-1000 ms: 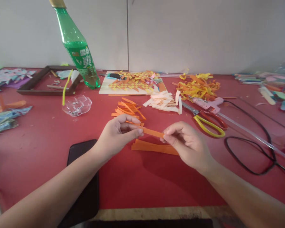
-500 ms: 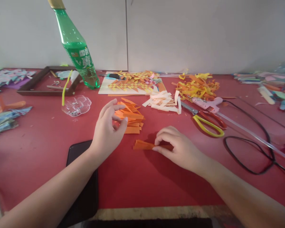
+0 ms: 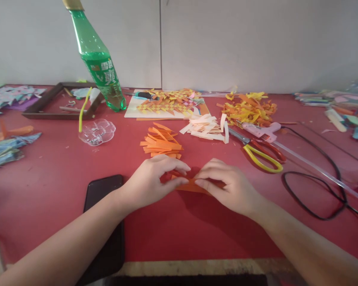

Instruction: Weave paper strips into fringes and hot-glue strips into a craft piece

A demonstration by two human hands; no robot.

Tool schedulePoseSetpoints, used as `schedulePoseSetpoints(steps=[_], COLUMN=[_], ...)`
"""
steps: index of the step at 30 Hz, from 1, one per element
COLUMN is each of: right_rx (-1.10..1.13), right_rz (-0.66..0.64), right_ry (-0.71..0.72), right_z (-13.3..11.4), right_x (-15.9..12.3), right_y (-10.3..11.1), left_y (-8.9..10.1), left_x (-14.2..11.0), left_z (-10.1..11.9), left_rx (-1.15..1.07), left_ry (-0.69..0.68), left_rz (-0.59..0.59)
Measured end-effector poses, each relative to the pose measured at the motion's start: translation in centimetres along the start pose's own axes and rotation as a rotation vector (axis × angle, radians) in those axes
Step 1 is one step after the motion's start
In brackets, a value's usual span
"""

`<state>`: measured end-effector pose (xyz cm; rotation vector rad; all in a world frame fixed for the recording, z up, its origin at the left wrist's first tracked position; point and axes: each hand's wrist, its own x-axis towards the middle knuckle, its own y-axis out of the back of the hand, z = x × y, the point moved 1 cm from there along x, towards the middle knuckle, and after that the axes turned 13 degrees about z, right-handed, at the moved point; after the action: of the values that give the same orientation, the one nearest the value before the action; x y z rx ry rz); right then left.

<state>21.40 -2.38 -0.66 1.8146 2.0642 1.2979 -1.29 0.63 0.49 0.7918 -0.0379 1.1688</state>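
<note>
Several orange paper strips (image 3: pixel 193 186) lie close together on the red table in front of me. My right hand (image 3: pixel 231 186) pinches them between thumb and fingertips, covering their right part. My left hand (image 3: pixel 158 178) hovers at their left end, its thumb and fingers curved but apart, with a gap between them. Whether its thumb touches the strips I cannot tell. Just beyond my left hand is a loose pile of orange paper strips (image 3: pixel 162 141). Pale peach strips (image 3: pixel 204 127) are heaped behind and to its right.
Scissors (image 3: pixel 262 157), a pink glue gun (image 3: pixel 262 131) and its black cable (image 3: pixel 301 214) lie on the right. A black phone (image 3: pixel 107 246) rests under my left forearm. Farther back stand a green bottle (image 3: pixel 100 71), a dark frame (image 3: pixel 41 115) and yellow-orange folded paper pieces (image 3: pixel 250 111).
My left hand has come down and right, from beside the orange pile to the left end of the strips. My right hand stays at the strips, nearly unmoved.
</note>
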Motion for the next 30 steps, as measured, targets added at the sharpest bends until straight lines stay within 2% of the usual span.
schedulePoseSetpoints(steps=[4,8,10,12,18,23,28,30], right_rx=[0.162,0.447,0.477,0.463,0.45,0.343,0.407,0.402], right_rz=[-0.001,-0.23,-0.35,-0.381,-0.215,-0.138,-0.029,0.01], right_ry=[-0.121,-0.163,-0.18,-0.198,-0.232,-0.147,-0.416,-0.47], right_z=[-0.2,-1.0,-1.4,-1.6,-1.1,-0.8,-0.6,-0.6], right_x=[-0.4,-0.4,-0.2,-0.1,0.1,0.1,0.0,0.0], right_y=[0.3,0.8,1.1,1.2,1.0,0.4,-0.2,-0.2], left_y=[-0.1,-0.1,-0.1,0.0,0.0,0.0,0.1,0.1], left_x=[0.2,0.1,0.1,0.1,0.2,0.0,0.0,0.0], left_z=[-0.1,-0.3,-0.3,-0.4,-0.2,0.2,0.3,0.2], left_rx=[-0.028,-0.194,-0.261,-0.313,-0.479,-0.493,-0.511,-0.565], left_ry=[0.149,0.332,0.398,0.443,0.502,0.461,0.489,0.527], left_rz=[0.065,0.128,0.138,0.144,0.088,-0.04,-0.041,-0.015])
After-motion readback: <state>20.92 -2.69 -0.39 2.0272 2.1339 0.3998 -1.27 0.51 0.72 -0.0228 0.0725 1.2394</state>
